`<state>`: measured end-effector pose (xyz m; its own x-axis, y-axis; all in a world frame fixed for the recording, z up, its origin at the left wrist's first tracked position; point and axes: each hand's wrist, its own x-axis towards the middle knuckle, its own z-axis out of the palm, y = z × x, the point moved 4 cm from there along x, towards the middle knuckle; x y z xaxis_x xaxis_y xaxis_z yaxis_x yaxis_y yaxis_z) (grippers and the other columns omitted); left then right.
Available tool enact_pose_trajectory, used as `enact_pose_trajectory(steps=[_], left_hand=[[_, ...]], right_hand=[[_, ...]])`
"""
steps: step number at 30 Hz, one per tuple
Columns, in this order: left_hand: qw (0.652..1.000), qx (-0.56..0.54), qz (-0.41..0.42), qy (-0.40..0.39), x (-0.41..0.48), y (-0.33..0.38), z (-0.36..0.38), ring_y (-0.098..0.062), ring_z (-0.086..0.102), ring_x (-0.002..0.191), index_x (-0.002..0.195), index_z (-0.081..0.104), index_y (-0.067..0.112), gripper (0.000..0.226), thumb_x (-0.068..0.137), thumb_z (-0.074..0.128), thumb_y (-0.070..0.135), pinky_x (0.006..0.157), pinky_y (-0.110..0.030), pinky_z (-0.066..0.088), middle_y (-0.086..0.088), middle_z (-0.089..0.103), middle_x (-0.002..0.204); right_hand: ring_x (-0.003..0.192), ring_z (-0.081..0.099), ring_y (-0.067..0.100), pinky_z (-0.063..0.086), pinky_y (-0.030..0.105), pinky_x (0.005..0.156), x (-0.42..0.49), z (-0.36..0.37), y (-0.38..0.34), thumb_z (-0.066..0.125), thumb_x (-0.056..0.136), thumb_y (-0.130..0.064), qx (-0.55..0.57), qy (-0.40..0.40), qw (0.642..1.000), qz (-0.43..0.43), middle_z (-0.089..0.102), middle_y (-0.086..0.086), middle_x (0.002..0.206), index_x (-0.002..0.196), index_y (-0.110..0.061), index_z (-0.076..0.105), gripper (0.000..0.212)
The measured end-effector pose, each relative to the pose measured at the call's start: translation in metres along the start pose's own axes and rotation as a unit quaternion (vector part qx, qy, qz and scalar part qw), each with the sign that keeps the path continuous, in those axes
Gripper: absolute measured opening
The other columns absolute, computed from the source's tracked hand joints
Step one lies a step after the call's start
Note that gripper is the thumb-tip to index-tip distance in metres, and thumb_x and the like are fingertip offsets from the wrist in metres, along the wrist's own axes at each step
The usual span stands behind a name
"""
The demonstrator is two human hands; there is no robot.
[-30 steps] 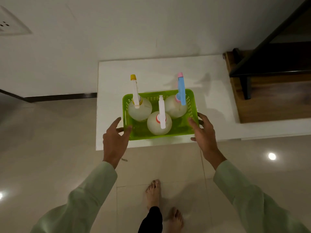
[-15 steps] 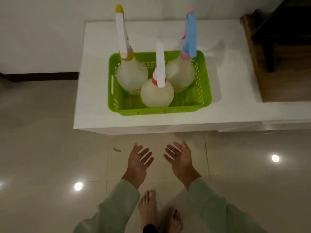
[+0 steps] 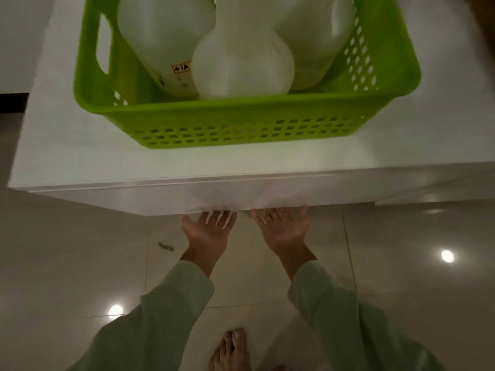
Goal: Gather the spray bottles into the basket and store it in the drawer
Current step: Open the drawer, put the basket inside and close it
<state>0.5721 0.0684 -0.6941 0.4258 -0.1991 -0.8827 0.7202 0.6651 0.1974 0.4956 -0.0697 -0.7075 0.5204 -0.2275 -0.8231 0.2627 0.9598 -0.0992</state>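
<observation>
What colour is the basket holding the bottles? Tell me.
Lime green, clearest in the head view: basket.

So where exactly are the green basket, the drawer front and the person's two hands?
green basket [image 3: 241,121]: head view, near perforated wall.
drawer front [image 3: 134,198]: head view, bare white face.
left hand [image 3: 210,230]: head view, palm.
right hand [image 3: 282,226]: head view, palm.

The single head-worn wide-angle camera looks steeply down and forward from close above the white surface [image 3: 80,145], its near edge crossing mid-frame, the green basket [image 3: 241,121] cropped by the top border and the tiled floor [image 3: 67,263] filling the lower half.
</observation>
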Motion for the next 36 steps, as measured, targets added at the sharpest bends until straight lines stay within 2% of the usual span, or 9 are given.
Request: enact_pose_trajectory(steps=[6,10,12,16,19,22,25,29,36], left_hand=[[0.999,0.015,-0.025,0.02,-0.044,-0.007,-0.021,-0.041,0.055,0.117,0.141,0.039,0.008,0.066,0.098,0.027,0.056,0.108,-0.057,0.039,-0.022,0.051,0.138],[0.955,0.288,0.064,0.035,-0.134,-0.017,-0.031,-0.033,0.064,0.11,0.127,0.055,0.006,0.038,0.101,0.044,0.031,0.1,-0.046,0.05,-0.016,0.066,0.124],[0.857,0.458,0.237,0.006,-0.191,-0.009,-0.027,-0.02,0.069,0.098,0.115,0.065,0.017,0.022,0.098,0.052,0.019,0.086,-0.03,0.056,0.003,0.073,0.104],[0.575,0.644,0.492,-0.11,-0.277,0.005,0.011,-0.008,0.06,0.11,0.116,0.061,0.027,0.022,0.097,0.05,0.025,0.08,-0.026,0.054,0.017,0.061,0.115],[0.441,0.727,0.515,-0.11,-0.281,0.01,0.041,-0.015,0.046,0.13,0.131,0.053,0.021,0.037,0.094,0.053,0.019,0.106,-0.037,0.041,0.003,0.05,0.137],[0.336,0.805,0.479,-0.102,-0.263,0.009,0.053,-0.025,0.048,0.129,0.135,0.052,0.015,0.04,0.095,0.055,0.017,0.117,-0.045,0.027,-0.006,0.055,0.135],[0.268,0.829,0.482,-0.095,-0.256,0.011,0.051,-0.026,0.058,0.111,0.125,0.061,0.014,0.033,0.093,0.057,0.015,0.107,-0.043,0.037,-0.005,0.066,0.118],[0.28,0.821,0.487,-0.099,-0.267,0.01,0.046,-0.026,0.062,0.102,0.121,0.064,0.012,0.027,0.095,0.055,0.012,0.1,-0.04,0.042,-0.005,0.069,0.11],[0.307,0.842,0.435,-0.089,-0.291,-0.004,0.022,-0.024,0.063,0.11,0.122,0.066,0.012,0.028,0.097,0.053,0.012,0.105,-0.042,0.041,-0.004,0.071,0.117]], right_hand=[[0.132,0.049,0.044,0.034,0.06,0.116,-0.047,-0.022,0.003,0.04,0.1,-0.058,-0.039,0.037,0.999,0.002,0.045,0.026,0.148,0.152,-0.009,0.032,0.072],[0.114,0.063,0.036,0.053,0.05,0.099,-0.135,-0.03,0.005,0.052,0.103,-0.026,-0.348,0.098,0.93,-0.072,0.063,0.02,0.131,0.128,-0.008,0.058,0.032],[0.108,0.067,0.023,0.057,0.039,0.091,-0.188,-0.017,-0.001,0.06,0.098,-0.017,-0.531,0.065,0.809,-0.243,0.071,0.002,0.114,0.109,-0.02,0.067,0.014],[0.123,0.053,0.012,0.041,0.022,0.103,-0.27,0.04,-0.008,0.055,0.096,-0.02,-0.708,-0.082,0.463,-0.527,0.06,-0.003,0.124,0.122,-0.02,0.062,0.027],[0.133,0.044,0.026,0.033,0.039,0.114,-0.271,0.075,-0.014,0.055,0.097,-0.022,-0.82,-0.054,0.291,-0.491,0.054,0.008,0.137,0.136,-0.016,0.054,0.04],[0.126,0.051,0.031,0.031,0.049,0.115,-0.256,0.083,-0.017,0.054,0.099,-0.022,-0.884,-0.039,0.186,-0.426,0.061,0.01,0.128,0.135,-0.014,0.057,0.037],[0.108,0.059,0.029,0.041,0.046,0.104,-0.253,0.083,-0.022,0.06,0.093,-0.014,-0.891,-0.038,0.147,-0.428,0.067,0.008,0.114,0.124,-0.014,0.064,0.031],[0.101,0.062,0.028,0.045,0.045,0.1,-0.263,0.076,-0.02,0.064,0.087,-0.004,-0.89,-0.046,0.16,-0.425,0.069,0.007,0.108,0.122,-0.014,0.065,0.036],[0.12,0.056,0.028,0.03,0.049,0.117,-0.293,0.048,-0.013,0.056,0.089,-0.002,-0.913,-0.052,0.198,-0.351,0.065,0.007,0.125,0.133,-0.015,0.059,0.046]])
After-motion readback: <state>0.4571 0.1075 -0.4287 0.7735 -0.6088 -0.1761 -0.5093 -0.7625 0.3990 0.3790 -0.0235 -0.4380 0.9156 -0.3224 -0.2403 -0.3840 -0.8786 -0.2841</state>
